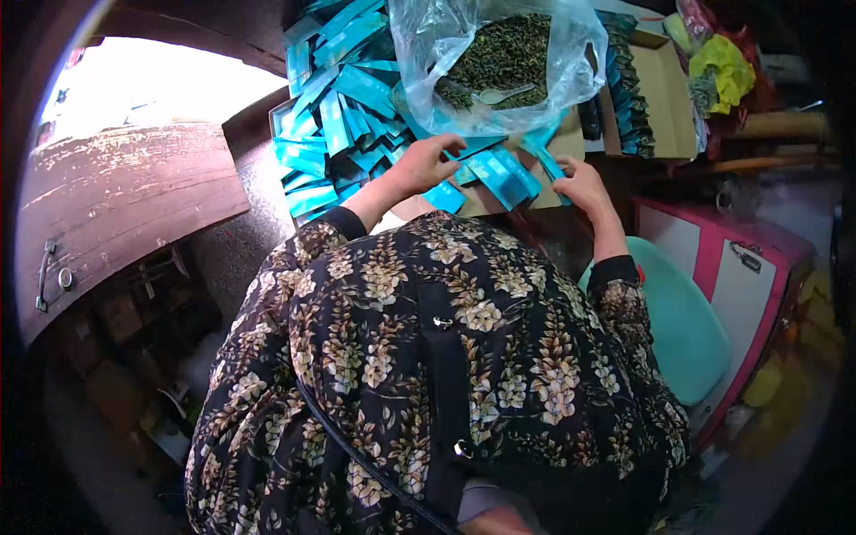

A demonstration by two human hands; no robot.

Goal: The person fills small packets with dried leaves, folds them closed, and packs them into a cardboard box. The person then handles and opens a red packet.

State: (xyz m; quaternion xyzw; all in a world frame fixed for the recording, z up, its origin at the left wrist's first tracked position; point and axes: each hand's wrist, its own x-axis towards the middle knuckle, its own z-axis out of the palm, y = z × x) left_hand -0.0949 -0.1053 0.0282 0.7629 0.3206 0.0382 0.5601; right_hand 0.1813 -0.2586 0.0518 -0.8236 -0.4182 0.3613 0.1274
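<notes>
My right hand (pixel 584 189) pinches the edge of a narrow blue packet (pixel 542 159) between thumb and fingers. To its left, my left hand (pixel 426 166) is held over the table edge with curved fingers apart, and nothing shows in its grip. Several flat blue packets (pixel 499 178) lie between and below the hands. Just beyond them sits a clear plastic bag (pixel 415 53), its mouth rolled open around dark green dried leaves (pixel 504 49). A pale plastic spoon (pixel 504 93) rests on the leaves.
A large heap of blue packets (pixel 334 125) fills the left of the table. At the right stands a cardboard box (pixel 669 94) with a row of upright packets (pixel 629 89). A teal chair (pixel 682 321) and a pink-and-white cabinet (pixel 758 259) are at my right; a wooden door (pixel 134 196) is left.
</notes>
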